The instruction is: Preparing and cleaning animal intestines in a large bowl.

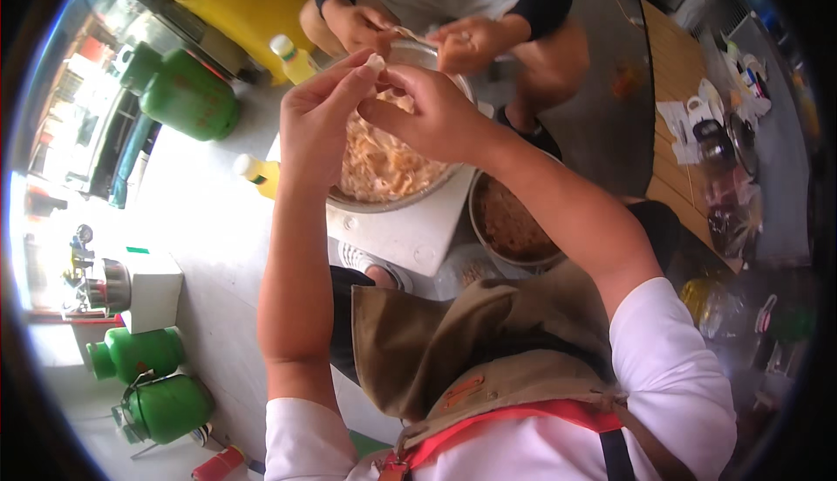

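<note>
A small whitish piece of food (375, 62) is pinched between the thumb and forefinger of my left hand (317, 111). My right hand (435, 111) meets it from the right, its fingertips at the left fingers and its thumb set apart below. Whether the right fingers also grip the piece is hidden. Both hands are above a large round metal bowl (392, 207), which holds many pale orange-brown, wet-looking strips of food (392, 157). The bowl stands on a white plastic stool or low table (418, 239).
Across the bowl, a person's hands (471, 43) hold a pale strip. A pot of brown food (510, 219) stands beneath my right forearm. Two yellow bottles (261, 177) are left of the bowl. Green gas cylinders (189, 95) stand further left; a wooden board (680, 121) lies right.
</note>
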A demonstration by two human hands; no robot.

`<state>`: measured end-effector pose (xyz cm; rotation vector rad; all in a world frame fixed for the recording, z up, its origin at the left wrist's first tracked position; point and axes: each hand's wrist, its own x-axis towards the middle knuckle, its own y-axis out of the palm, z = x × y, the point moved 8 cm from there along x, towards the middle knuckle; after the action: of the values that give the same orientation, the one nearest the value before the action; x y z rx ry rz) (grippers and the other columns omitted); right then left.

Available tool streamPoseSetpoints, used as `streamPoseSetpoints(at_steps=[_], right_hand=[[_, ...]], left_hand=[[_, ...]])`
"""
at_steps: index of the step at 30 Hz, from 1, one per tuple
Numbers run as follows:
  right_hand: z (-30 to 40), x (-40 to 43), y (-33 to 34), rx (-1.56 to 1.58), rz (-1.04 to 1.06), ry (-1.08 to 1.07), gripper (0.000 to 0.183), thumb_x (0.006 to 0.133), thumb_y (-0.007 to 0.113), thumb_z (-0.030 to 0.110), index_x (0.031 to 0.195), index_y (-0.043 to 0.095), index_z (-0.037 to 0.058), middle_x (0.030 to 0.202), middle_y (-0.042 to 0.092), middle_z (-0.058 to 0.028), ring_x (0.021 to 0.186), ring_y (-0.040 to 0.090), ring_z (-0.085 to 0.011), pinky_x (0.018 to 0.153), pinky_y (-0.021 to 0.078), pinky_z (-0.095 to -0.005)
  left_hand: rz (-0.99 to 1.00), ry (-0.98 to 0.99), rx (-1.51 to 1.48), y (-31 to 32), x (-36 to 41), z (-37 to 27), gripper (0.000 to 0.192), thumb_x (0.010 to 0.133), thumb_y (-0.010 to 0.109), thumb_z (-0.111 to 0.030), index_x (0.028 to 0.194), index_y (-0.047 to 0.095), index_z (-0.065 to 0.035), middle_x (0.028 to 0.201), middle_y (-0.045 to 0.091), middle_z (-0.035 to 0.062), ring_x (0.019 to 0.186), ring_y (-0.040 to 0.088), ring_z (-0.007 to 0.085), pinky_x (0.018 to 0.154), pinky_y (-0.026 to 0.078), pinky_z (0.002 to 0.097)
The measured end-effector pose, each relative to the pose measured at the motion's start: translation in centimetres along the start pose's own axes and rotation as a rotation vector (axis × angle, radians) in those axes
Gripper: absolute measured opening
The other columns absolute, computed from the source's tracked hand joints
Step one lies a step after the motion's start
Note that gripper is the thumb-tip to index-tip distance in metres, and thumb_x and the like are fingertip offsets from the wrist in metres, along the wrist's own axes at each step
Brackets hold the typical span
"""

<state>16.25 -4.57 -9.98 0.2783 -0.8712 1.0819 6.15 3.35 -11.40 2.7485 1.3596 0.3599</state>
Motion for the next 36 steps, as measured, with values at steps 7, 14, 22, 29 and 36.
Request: streamPoseSetpoints(at_steps=[7,14,22,29,36], right_hand=[[-2.1,4.7,3.0,0.737,0.188,0.418,0.022,0.09,0.048,0.01,0.087,0.063,-0.0055,0.077,0.064,-0.0072,0.067,0.063,-0.0121,0.062,0.0512,-0.0229],[-1.3,2.8,3.7,0.535,0.358,0.482,0.022,0.088,0.044,0.009,0.073,0.058,0.0003,0.065,0.057,-0.0052,0.056,0.058,-0.0114,0.051,0.0442,-0.0231],[-2.8,-2.0,4.7,0.571,0.383,0.597,0.022,0.085,0.042,0.009,0.07,0.056,0.0001,0.063,0.056,-0.0065,0.054,0.058,-0.013,0.052,0.0446,-0.0242],[-4.2,-2.7,4.5,0.681,0.34,0.63,0.024,0.087,0.044,0.011,0.075,0.06,-0.0029,0.067,0.061,-0.0084,0.058,0.059,-0.013,0.058,0.0493,-0.0253],[-3.9,-2.2,4.0,0.549,0.449,0.557,0.026,0.091,0.048,0.016,0.086,0.063,-0.004,0.073,0.063,-0.0075,0.07,0.062,-0.0122,0.067,0.0487,-0.0238]], left_hand=[[0.001,0.027,0.287,1.2,1.6,-7.4,0.026,0.093,0.057,-0.016,0.095,0.063,0.0094,0.086,0.065,0.0114,0.072,0.06,0.0124,0.064,0.049,0.0241],[-0.136,0.079,0.1,-1.2,3.1,-8.7,0.026,0.095,0.051,-0.016,0.105,0.054,0.0079,0.095,0.063,0.0185,0.083,0.066,0.0273,0.074,0.056,0.0382],[-0.198,0.065,0.031,-3.8,3.4,-8.7,0.027,0.095,0.048,-0.015,0.099,0.054,0.0112,0.092,0.062,0.017,0.079,0.066,0.0247,0.07,0.058,0.0375],[-0.154,-0.066,-0.059,-4.1,3.3,-6.3,0.025,0.092,0.055,-0.016,0.102,0.055,0.0064,0.094,0.063,0.0161,0.079,0.065,0.0239,0.072,0.056,0.0384],[-0.113,-0.052,0.156,-1.2,2.8,-8.4,0.025,0.09,0.058,-0.016,0.103,0.056,0.0044,0.088,0.064,0.0135,0.074,0.065,0.0217,0.07,0.056,0.0343]])
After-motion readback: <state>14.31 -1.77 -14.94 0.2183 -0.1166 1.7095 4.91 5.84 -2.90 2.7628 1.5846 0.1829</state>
